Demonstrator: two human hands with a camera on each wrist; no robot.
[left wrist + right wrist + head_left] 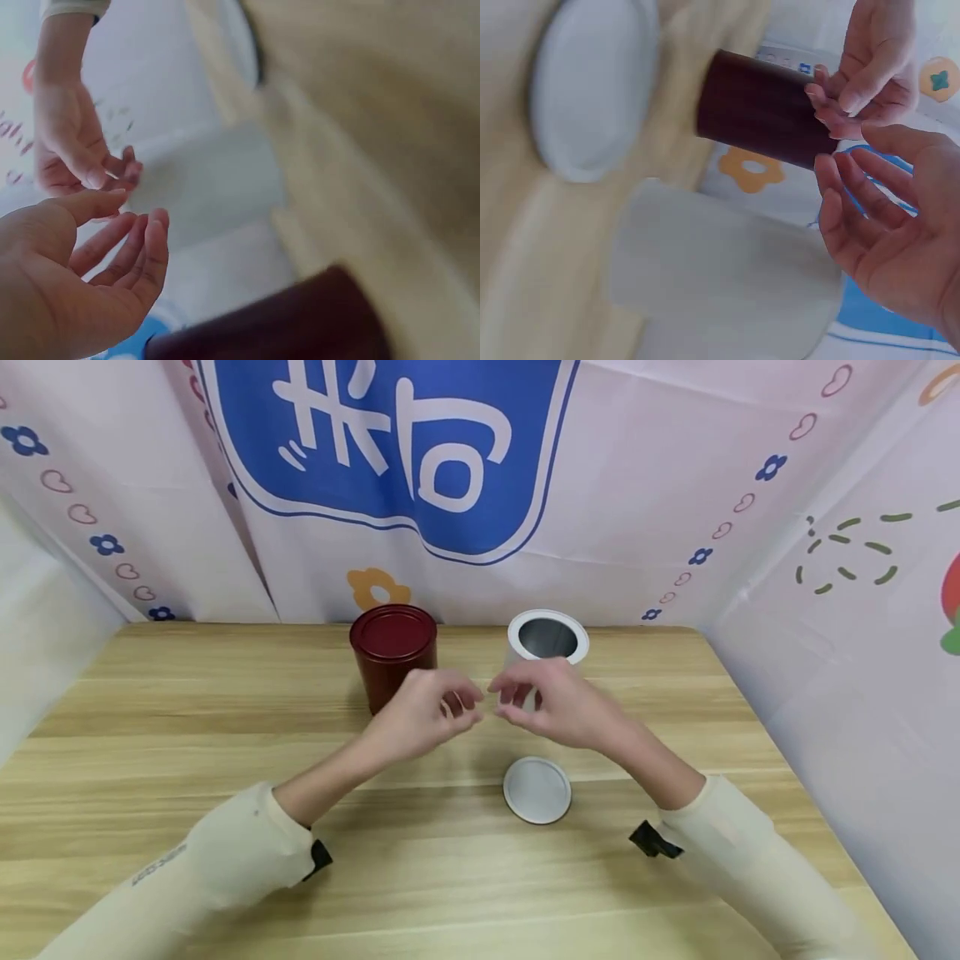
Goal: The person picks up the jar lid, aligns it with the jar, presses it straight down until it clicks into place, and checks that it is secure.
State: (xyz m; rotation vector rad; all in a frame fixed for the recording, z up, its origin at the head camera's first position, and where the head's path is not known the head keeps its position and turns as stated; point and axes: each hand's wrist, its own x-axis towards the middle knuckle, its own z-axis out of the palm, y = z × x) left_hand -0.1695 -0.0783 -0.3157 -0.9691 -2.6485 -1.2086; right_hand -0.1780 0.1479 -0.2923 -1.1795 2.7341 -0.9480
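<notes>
Over the middle of the table, my left hand (422, 710) and right hand (558, 700) hover with fingertips facing each other, a small gap between them. Both hold nothing, their fingers loosely bent. Behind the left hand stands a dark red can (393, 639) with its lid on. A white can (573, 647), open at the top with a grey inside, stands behind the right hand, which hides much of its body. In front of the right hand a round white lid (537, 790) lies flat on the table. The right wrist view shows the white can (720, 262) close beside the right hand.
The wooden table (420, 877) ends at the back against a printed cloth (637, 510) with a large blue sign. More cloth hangs along the left and right sides. Black straps (655, 841) hang below both sleeves.
</notes>
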